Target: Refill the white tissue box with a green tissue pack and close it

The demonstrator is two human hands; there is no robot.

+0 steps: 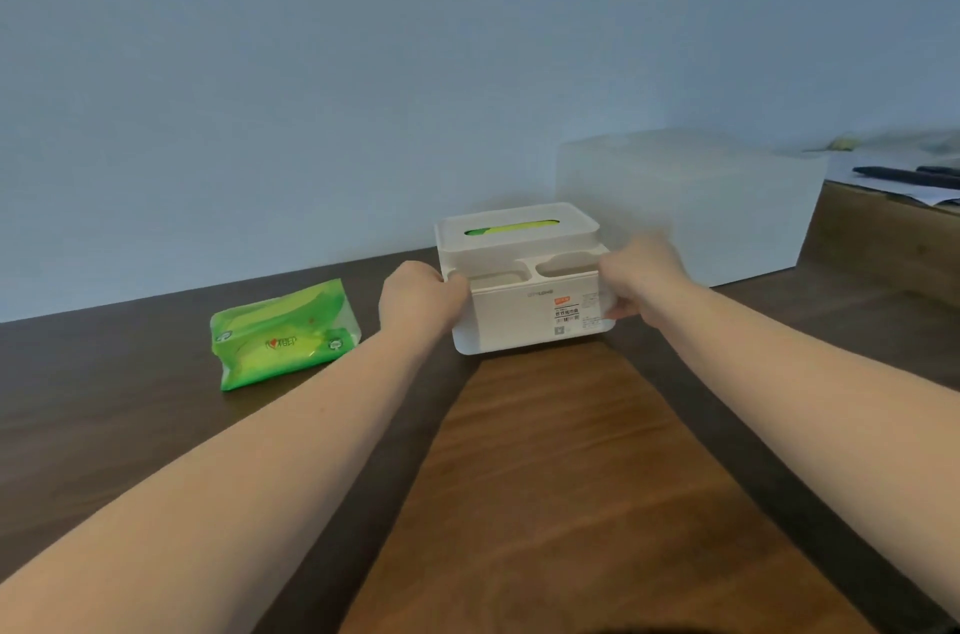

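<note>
Both forearms reach fwd over wood desk point(571, 477). Green tissue pack point(283, 334) lies flat on desk, left of left hand point(421, 295), apart from it. Left hand curled, gripping left end of white tissue box point(524, 311). Box sits on desk w/ lid point(517, 228) on; green shows thru top slot. Right hand point(641, 277) clasps box's right end, slightly blurred. Translucent bin point(691, 197) behind, at right.

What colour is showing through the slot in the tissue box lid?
Bright green with a yellowish streak, seen through the slot of the white tissue box in the head view.
</note>
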